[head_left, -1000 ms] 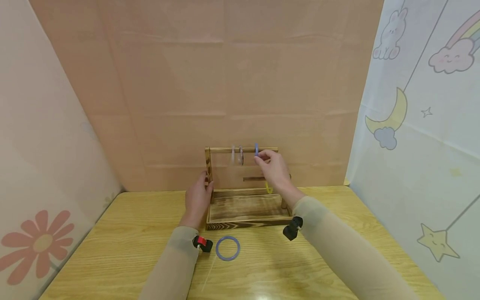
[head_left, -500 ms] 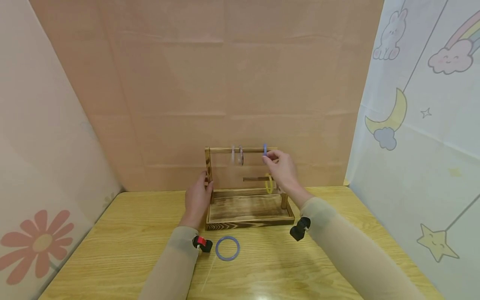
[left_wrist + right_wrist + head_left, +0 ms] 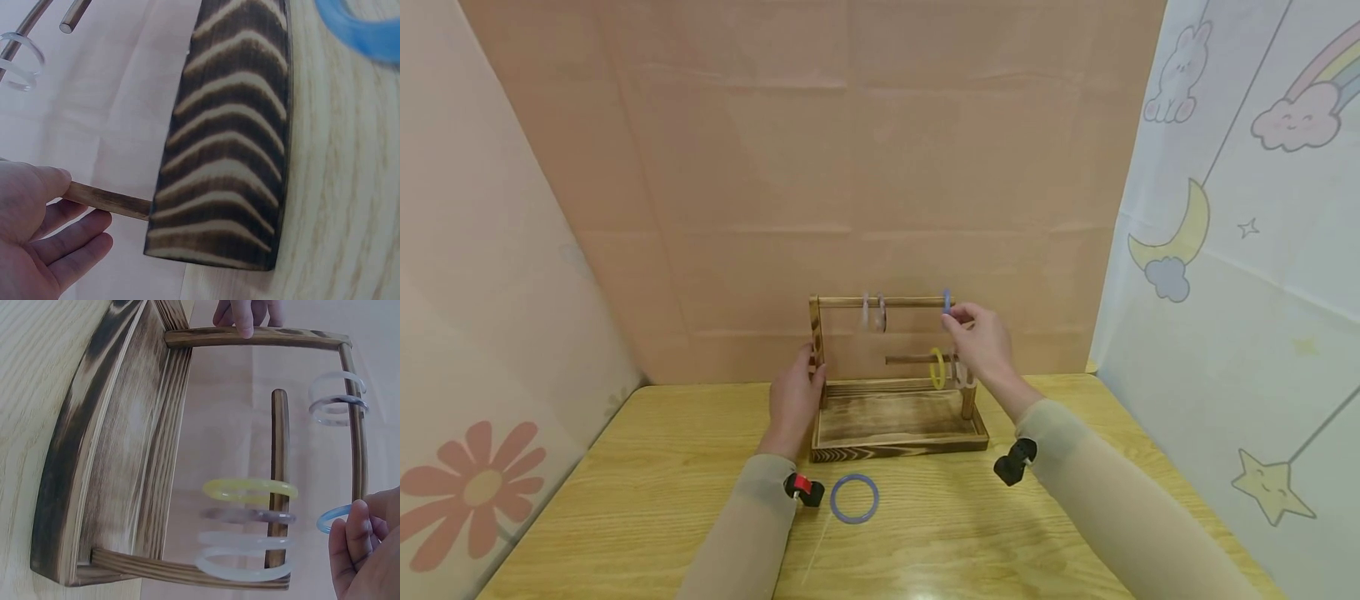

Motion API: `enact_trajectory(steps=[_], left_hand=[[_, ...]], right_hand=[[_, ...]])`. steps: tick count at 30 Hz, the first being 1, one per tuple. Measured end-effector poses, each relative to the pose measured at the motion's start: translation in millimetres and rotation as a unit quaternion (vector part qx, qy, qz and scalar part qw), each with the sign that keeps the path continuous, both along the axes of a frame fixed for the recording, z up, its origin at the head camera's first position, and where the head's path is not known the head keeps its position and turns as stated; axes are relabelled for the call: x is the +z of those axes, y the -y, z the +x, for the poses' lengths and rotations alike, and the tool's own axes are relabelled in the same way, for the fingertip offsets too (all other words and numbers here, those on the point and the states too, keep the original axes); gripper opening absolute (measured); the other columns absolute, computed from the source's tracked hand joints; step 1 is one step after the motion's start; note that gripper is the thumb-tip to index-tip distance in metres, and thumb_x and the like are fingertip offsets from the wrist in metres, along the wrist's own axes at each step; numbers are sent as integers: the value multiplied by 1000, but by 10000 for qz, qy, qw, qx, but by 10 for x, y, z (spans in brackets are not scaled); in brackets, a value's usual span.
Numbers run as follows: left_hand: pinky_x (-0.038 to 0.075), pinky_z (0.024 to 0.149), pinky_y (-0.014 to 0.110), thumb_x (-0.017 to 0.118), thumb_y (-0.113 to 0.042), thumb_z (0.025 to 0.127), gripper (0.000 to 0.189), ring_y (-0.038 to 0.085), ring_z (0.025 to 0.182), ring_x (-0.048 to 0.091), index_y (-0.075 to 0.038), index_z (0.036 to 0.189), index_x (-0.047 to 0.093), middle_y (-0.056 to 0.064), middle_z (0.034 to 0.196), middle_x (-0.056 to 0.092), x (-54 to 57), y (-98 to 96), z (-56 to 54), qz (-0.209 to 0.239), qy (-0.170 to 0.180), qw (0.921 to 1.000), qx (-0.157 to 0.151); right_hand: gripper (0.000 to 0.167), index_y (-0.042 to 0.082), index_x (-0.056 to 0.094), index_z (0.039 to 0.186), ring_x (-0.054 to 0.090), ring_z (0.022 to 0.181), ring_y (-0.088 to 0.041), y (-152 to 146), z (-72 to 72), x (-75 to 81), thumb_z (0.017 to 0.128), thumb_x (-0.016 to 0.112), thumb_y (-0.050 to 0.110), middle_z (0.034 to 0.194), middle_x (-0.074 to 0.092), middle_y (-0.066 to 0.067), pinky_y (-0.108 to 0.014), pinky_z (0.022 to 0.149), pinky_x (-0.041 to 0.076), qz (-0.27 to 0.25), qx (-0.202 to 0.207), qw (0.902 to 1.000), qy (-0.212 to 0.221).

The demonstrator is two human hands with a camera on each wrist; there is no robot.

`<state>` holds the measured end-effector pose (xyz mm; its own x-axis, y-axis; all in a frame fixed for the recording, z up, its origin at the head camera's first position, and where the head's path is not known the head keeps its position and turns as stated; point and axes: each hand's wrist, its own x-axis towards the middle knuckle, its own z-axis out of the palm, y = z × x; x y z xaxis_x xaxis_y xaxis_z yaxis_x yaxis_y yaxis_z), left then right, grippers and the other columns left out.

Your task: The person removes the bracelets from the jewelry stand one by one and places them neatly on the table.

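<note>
A brown wooden bangle stand (image 3: pixel 898 450) with a tray base and two horizontal bars stands on the table. My left hand (image 3: pixel 793 398) grips its left post (image 3: pixel 109 201), thumb on one side and fingers on the other. My right hand (image 3: pixel 981 337) pinches a blue bangle (image 3: pixel 947 302) at the free right end of the upper bar (image 3: pixel 913 302). Fingers hide that bar end in the right wrist view. A clear and a dark-streaked bangle (image 3: pixel 882 314) hang further left on this bar. The lower bar carries a yellow bangle (image 3: pixel 250 489) and several grey and whitish ones.
Another blue-violet bangle (image 3: pixel 854 499) lies flat on the wood-grain table (image 3: pixel 925 533), in front of the stand and beside the left wrist. A tan backdrop (image 3: pixel 850 167) rises behind, and printed panels flank both sides.
My right hand has slid the blue bangle rightward along the upper bar to its free end. The bangles on the lower bar have come into fuller view. My left hand stays on the post.
</note>
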<state>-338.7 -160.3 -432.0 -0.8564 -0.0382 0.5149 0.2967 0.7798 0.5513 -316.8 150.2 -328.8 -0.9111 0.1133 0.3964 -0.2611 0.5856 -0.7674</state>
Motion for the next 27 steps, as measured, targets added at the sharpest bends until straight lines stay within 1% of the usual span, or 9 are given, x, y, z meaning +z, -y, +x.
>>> enact_trajectory(steps=[2,9,14,18,22,24,27], left_hand=[[63,75,57,71,-19,111,46,39,93,79,-1,152,59,22,125,77,1,-1,-2,-7,7,10000,2],[63,74,56,70,-21,112,45,38,93,79,-2,151,59,22,125,77,2,-6,2,13,-1,10000,-32],[63,74,57,70,-22,112,45,38,93,80,-1,151,60,23,125,77,-3,-13,0,40,-44,10000,-61],[63,76,58,71,-21,111,46,39,94,79,-1,151,60,24,125,77,0,-21,-5,62,-60,9999,-69],[63,77,58,72,-19,111,46,40,94,79,0,151,60,24,124,77,0,-24,-16,64,-66,9999,-57],[63,76,58,72,-19,110,46,40,93,79,0,151,60,25,123,77,-2,-23,-22,60,-71,9999,-53],[63,75,58,71,-18,111,45,40,93,79,0,150,60,24,122,77,-5,-22,-33,66,-97,9999,-75]], right_hand=[[26,8,77,125,77,81,-32,-32,1,-6,112,69,29,113,72,-10,-30,57,55,-10,-1,10000,-11],[28,8,79,122,76,85,-35,-137,17,-31,112,70,32,113,73,-10,-30,58,53,56,-85,9999,-43],[31,6,77,125,78,90,-35,-208,35,-44,113,67,33,119,72,-13,-29,59,54,59,-75,10000,27],[33,5,75,128,77,88,-34,-261,45,-47,113,66,32,122,72,-14,-27,58,53,72,-147,9998,117],[34,3,74,130,77,90,-37,-301,75,-37,113,66,31,123,71,-15,-27,58,53,37,-177,9998,130],[34,3,75,131,76,88,-36,-320,97,-31,113,66,31,124,71,-16,-27,57,53,60,-180,9998,73],[34,2,76,129,74,80,-27,-357,133,-22,113,67,31,123,71,-16,-28,56,52,147,-176,9997,-30]])
